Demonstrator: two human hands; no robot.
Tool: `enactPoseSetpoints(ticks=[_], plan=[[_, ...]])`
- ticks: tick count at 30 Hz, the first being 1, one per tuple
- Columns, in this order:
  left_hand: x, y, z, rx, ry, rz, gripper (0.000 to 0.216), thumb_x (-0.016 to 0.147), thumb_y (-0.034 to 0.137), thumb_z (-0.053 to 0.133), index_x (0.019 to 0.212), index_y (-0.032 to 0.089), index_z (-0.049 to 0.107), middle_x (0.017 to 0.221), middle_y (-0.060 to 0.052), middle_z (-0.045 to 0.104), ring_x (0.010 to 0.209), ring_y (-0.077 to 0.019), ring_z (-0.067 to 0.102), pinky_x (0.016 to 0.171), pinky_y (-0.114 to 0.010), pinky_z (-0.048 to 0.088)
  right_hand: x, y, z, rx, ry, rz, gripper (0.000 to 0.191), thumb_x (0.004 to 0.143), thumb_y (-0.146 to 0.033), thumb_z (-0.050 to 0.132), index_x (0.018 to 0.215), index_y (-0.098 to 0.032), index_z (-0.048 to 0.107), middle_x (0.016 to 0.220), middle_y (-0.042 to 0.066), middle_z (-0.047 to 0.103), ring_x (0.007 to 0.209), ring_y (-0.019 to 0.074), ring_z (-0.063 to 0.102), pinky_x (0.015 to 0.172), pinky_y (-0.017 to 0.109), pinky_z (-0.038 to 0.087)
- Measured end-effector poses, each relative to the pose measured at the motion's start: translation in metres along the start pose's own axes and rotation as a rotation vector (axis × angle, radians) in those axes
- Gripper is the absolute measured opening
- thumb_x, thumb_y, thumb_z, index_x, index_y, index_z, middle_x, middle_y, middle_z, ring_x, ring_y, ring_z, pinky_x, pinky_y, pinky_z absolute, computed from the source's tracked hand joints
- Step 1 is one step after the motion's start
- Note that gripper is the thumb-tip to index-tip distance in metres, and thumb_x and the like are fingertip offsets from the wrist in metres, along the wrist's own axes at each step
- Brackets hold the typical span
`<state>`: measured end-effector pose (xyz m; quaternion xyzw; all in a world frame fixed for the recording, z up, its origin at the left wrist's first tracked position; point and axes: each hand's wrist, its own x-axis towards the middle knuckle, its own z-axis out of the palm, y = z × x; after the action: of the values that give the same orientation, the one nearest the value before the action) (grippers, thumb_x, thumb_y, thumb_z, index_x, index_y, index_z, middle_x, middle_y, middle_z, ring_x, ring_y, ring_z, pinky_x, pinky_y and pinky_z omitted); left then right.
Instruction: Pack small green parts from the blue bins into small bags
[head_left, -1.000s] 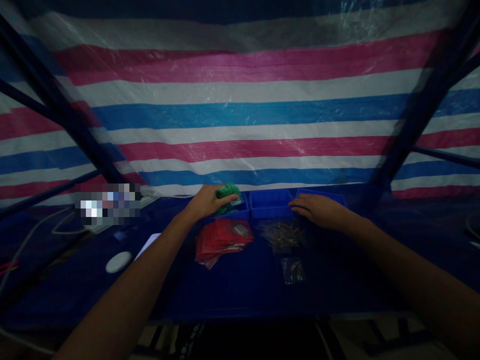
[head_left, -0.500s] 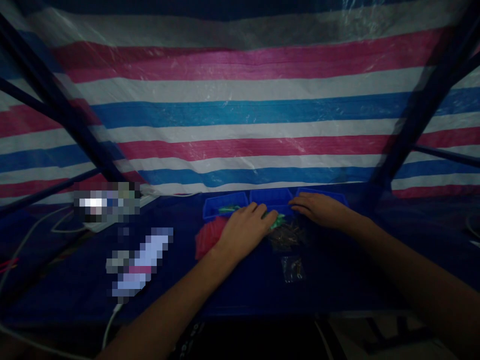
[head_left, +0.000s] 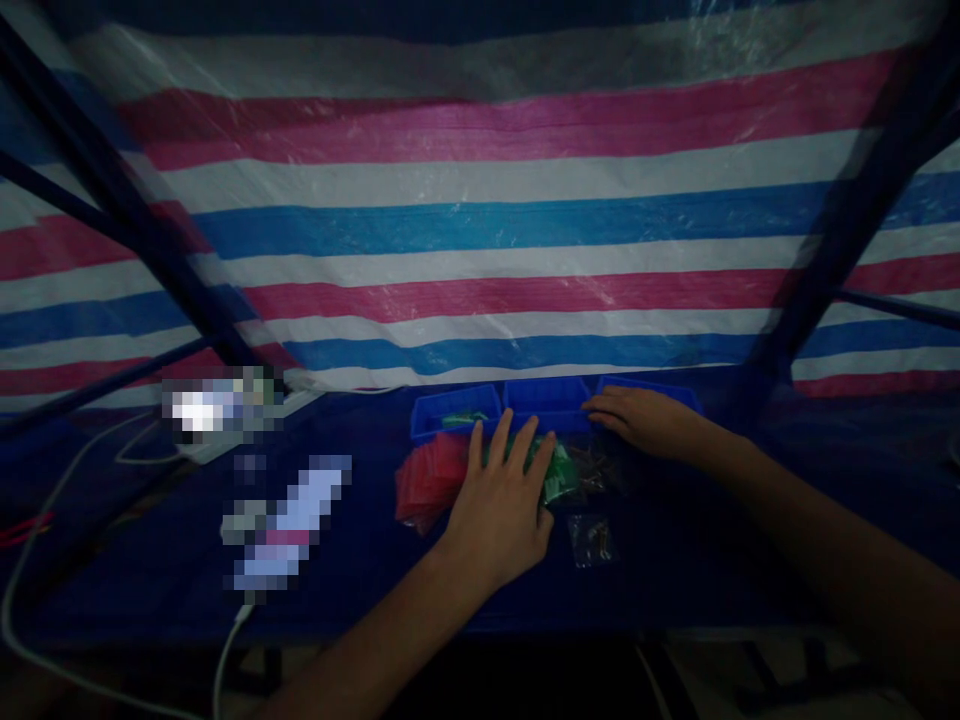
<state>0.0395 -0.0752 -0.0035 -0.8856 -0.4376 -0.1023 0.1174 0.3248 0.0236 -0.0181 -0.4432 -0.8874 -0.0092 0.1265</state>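
Note:
My left hand (head_left: 499, 510) is spread open, palm down, over a pile of small green packets (head_left: 559, 474), partly hiding them. To its left lies a fanned stack of red translucent plastic bags (head_left: 429, 480). My right hand (head_left: 637, 418) rests at the front of the right blue bin (head_left: 679, 394), its fingers stretched out and nothing visible in them. Clear packets with small brownish pieces (head_left: 596, 468) lie beneath it on the table. Nearer me is a single clear bag (head_left: 592, 540) with a few small pieces inside.
The left blue bin (head_left: 420, 418) holds some green items. Beside it stands a middle blue bin (head_left: 546, 394). A blurred-out device with a white cable (head_left: 221, 655) lies on the left of the blue table (head_left: 675, 590). Behind hangs a striped plastic sheet (head_left: 480, 225) between dark posts.
My left hand has drawn back toward me and spread its fingers, uncovering more of the red bags and green packets. My right hand stays at the right bin.

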Motion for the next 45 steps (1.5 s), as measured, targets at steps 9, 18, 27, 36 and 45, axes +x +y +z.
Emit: enactPoseSetpoints(ticks=[9,18,27,36,45], plan=[[-0.012,0.001,-0.020,-0.019,0.054,0.052,0.088,0.084,0.019,0.057,0.163,0.025,0.020,0.173,-0.007,0.017,0.160,-0.0353,0.006,0.128,-0.061,0.014,-0.002,-0.001,-0.001,-0.022,0.010,0.007,0.042,0.108,-0.037,0.039,0.135,-0.019,0.066,0.123,0.013,0.070,0.111,0.0267,0.067,0.101,0.041,0.051],[0.044,-0.100,-0.002,-0.047,0.075,-0.225,0.052,0.105,0.054,0.035,0.122,0.015,0.065,0.127,-0.017,0.066,0.115,-0.0325,0.063,0.098,-0.045,0.051,-0.003,-0.001,0.000,-0.034,0.028,-0.006,0.040,0.107,-0.035,0.040,0.134,-0.020,0.066,0.125,0.013,0.071,0.112,0.0271,0.067,0.101,0.042,0.052],[0.079,-0.127,0.019,-0.261,-0.208,-0.051,0.063,0.101,0.064,0.032,0.108,0.019,0.074,0.109,-0.014,0.074,0.104,-0.0291,0.066,0.096,-0.040,0.048,-0.002,-0.002,-0.001,-0.032,0.011,-0.001,0.041,0.108,-0.035,0.039,0.135,-0.019,0.066,0.124,0.013,0.070,0.111,0.0271,0.067,0.101,0.043,0.052],[0.076,-0.134,0.022,-0.227,-0.191,0.004,0.070,0.103,0.067,0.023,0.109,0.019,0.073,0.106,-0.012,0.073,0.106,-0.0273,0.062,0.096,-0.038,0.046,-0.002,-0.008,-0.005,-0.024,0.014,0.010,0.041,0.107,-0.034,0.040,0.134,-0.018,0.066,0.124,0.014,0.071,0.111,0.0273,0.067,0.101,0.042,0.052],[0.077,-0.143,0.025,-0.392,-0.209,-0.047,0.066,0.096,0.075,0.039,0.091,0.019,0.074,0.086,-0.008,0.072,0.079,-0.0218,0.061,0.081,-0.032,0.043,-0.001,-0.004,-0.003,-0.016,0.000,0.009,0.040,0.107,-0.035,0.040,0.134,-0.021,0.066,0.125,0.013,0.070,0.112,0.0277,0.067,0.101,0.044,0.052]])
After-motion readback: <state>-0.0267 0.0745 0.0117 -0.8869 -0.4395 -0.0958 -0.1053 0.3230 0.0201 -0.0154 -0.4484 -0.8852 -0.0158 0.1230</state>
